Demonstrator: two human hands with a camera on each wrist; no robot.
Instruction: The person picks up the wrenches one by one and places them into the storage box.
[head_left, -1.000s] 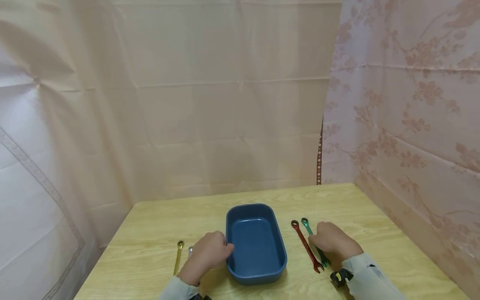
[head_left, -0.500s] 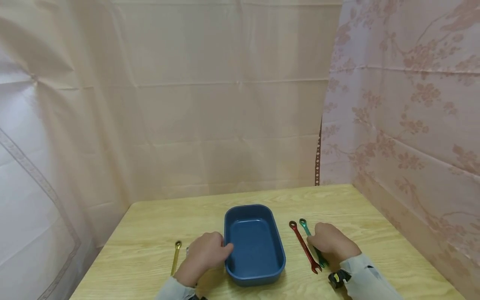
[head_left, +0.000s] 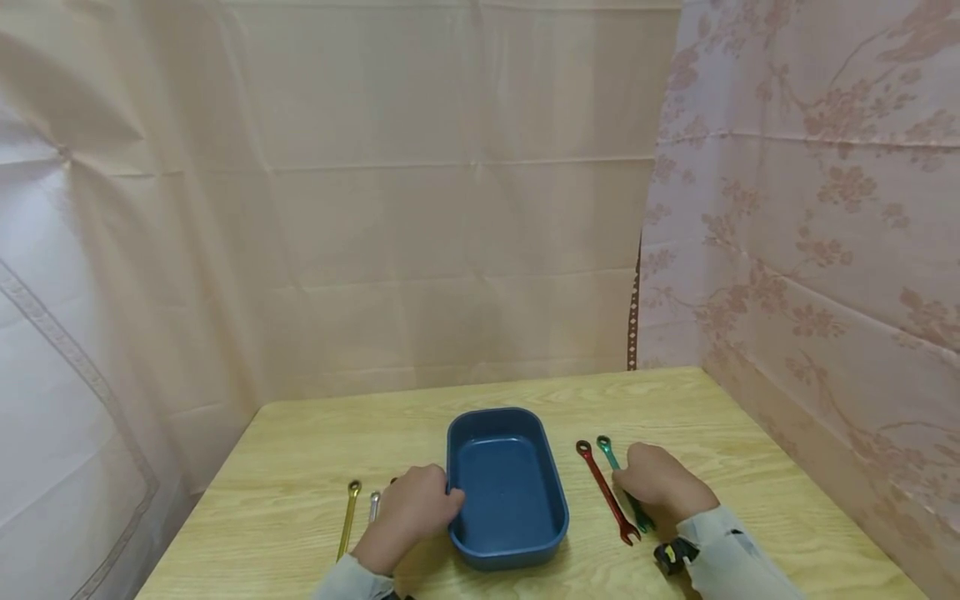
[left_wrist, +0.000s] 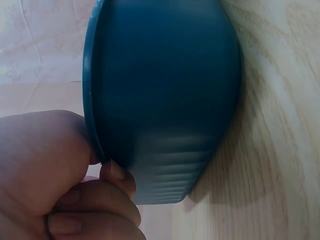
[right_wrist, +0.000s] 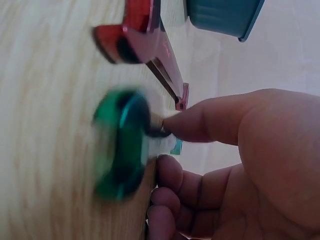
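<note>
In the head view my left hand (head_left: 414,507) pinches the left rim of a deep blue plastic bin (head_left: 510,500), thumb over the inner side and fingers outside. The left wrist view shows that grip close up on the bin's edge (left_wrist: 89,75), with the bin's base on the wood. To the right, my right hand (head_left: 663,482) pinches a green combination wrench (head_left: 608,454) by its shank. Its open end (right_wrist: 122,145) faces the right wrist camera, blurred. A red combination wrench (head_left: 606,493) lies just left of the green one. The bin holds nothing.
A gold wrench (head_left: 348,518) lies left of my left hand, and a silver one (head_left: 374,505) is partly hidden behind that hand. The wooden tabletop (head_left: 360,425) ends at hanging cloth (head_left: 450,250) behind and floral cloth (head_left: 840,292) on the right.
Both hands keep their grips on the bin and the green wrench. The head view has shifted slightly, so everything sits a little further left in it.
</note>
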